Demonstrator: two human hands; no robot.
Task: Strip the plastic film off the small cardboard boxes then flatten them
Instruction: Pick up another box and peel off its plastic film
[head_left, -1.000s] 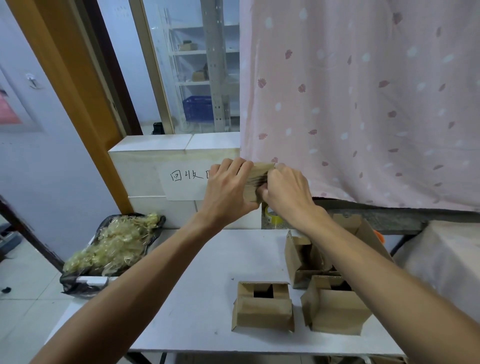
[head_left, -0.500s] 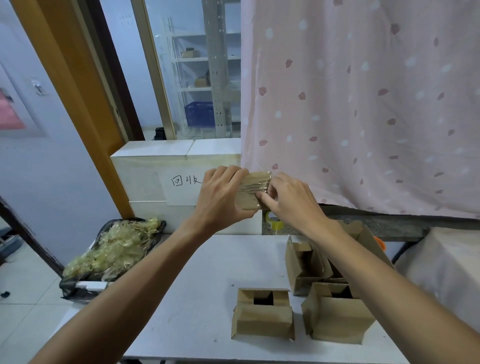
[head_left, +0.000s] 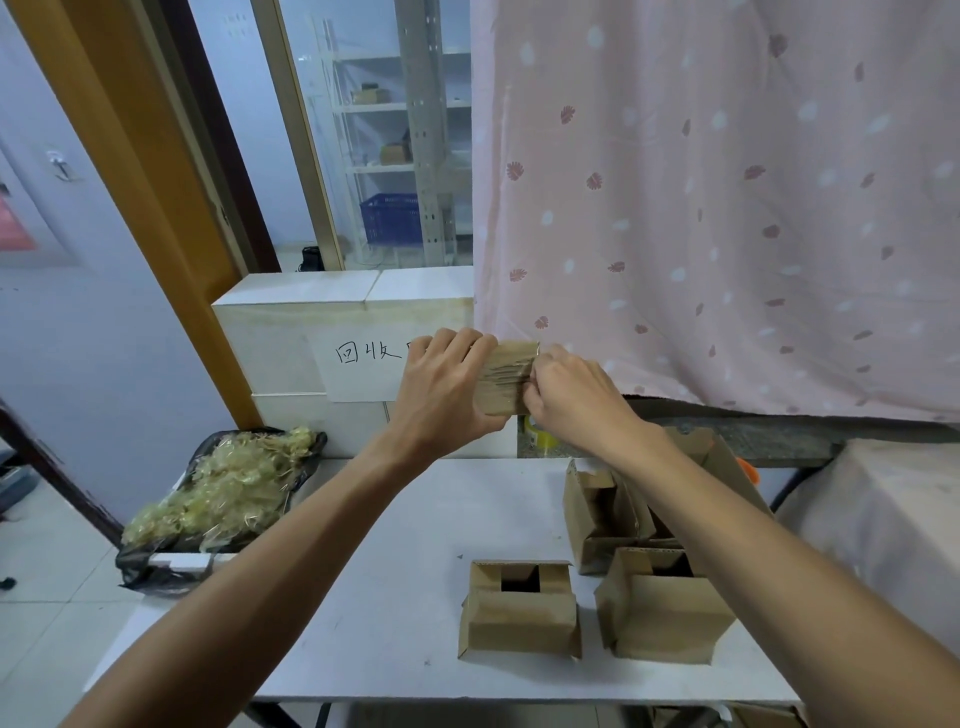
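You hold the wrapped box (head_left: 506, 376) in the air, at 12 o'clock from the open boxes (head_left: 519, 618) on the tabletop (head_left: 395, 545). Your left hand (head_left: 441, 384) grips its left side, and your right hand (head_left: 576, 395) pinches the film (head_left: 519, 358) at its right edge. It is likely light, stiff card under slick film, so take a loose film edge. A broad face points toward you; your left hand hides its long axis.

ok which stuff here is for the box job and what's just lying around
Job: wrapped box, held by left hand and right hand; three open boxes on the table; bag of stripped film.
Lying about: tape roll, blue crate, pink curtain, paper sign.
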